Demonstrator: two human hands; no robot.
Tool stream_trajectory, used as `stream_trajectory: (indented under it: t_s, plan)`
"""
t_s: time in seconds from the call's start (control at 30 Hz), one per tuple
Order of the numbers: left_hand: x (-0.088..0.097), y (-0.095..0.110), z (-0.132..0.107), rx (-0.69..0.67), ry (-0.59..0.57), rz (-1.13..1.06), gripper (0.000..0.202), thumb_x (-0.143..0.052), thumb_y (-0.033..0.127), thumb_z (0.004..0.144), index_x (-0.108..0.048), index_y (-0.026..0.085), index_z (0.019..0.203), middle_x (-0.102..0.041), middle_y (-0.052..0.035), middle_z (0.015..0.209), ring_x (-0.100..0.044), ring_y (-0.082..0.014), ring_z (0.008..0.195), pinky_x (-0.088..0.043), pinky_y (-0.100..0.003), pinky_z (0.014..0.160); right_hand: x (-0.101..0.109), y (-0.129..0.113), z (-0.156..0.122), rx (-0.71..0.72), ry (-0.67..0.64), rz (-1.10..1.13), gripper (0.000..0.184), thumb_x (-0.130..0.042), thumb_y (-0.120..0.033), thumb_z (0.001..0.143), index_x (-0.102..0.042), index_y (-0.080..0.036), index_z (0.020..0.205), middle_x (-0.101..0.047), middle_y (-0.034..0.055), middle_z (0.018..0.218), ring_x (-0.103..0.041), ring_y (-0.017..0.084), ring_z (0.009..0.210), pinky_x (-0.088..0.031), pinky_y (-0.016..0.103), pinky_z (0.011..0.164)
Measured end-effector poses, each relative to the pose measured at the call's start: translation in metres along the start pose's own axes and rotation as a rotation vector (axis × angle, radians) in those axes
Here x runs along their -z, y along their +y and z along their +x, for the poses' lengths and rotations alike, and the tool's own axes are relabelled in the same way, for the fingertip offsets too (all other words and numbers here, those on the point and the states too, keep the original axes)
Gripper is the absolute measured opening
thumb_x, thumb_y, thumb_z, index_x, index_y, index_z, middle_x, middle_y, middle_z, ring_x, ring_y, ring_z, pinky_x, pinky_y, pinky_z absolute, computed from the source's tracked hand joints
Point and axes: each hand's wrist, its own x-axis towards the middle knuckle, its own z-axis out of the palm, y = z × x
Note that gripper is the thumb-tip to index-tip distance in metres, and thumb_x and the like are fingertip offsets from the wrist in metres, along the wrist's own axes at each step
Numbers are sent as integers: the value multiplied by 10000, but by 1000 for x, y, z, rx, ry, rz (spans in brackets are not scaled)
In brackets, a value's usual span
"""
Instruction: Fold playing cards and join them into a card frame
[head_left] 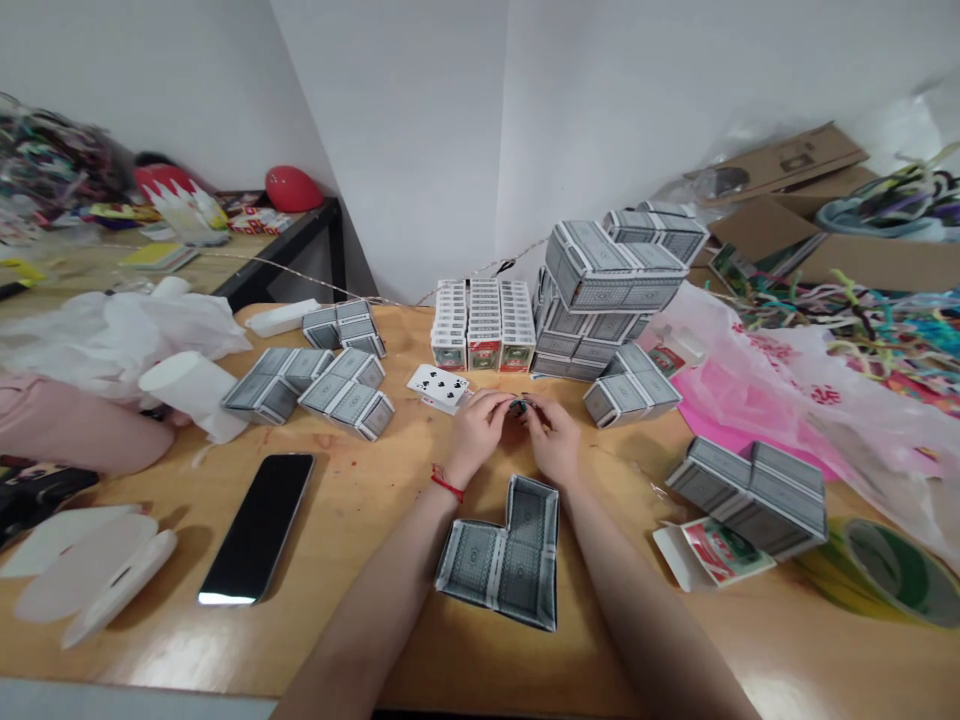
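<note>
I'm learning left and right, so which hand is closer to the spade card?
Left. The left hand is close beside the spade card; the right hand is farther off, beyond the left hand.

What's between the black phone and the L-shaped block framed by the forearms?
In the head view, the left forearm crosses between the phone and the L-shaped block, with wooden tabletop beside it.

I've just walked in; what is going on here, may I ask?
A person's left hand and right hand are close together, fingertips nearly meeting; anything between them is too small to tell. An L-shaped card block lies nearer the camera, touching neither hand. Loose playing cards lie beside the left hand, with card boxes behind.
</note>
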Motion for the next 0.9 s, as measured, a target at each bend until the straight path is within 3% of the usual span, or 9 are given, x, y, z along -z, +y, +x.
stream_trajectory:
  t_s: [0.27,0.6,0.9]
  plan:
    - [-1,0,-1,33,-44,-51,199,-423,120,816,-587,185,910,-637,-44,896,-574,-133,840,-467,-293,767,4,-9,3,15,-1,1,187,-476,-280,800,-634,-219,877,-635,35,789,-577,142,681,-471,271,607]
    - [0,2,0,15,-34,-45,169,-448,150,812,-603,186,866,-646,-42,853,-581,-136,812,-471,-298,754,4,-6,4,13,18,11,159,-507,-294,784,-639,-208,811,-642,29,769,-579,141,683,-465,270,617]
    - [1,6,-2,-26,-18,-9,137,-459,169,805,-589,178,849,-638,-45,840,-577,-137,806,-473,-308,746,3,-13,3,97,3,-149,163,-459,-300,807,-576,-200,754,-622,35,755,-558,138,666,-450,273,617]
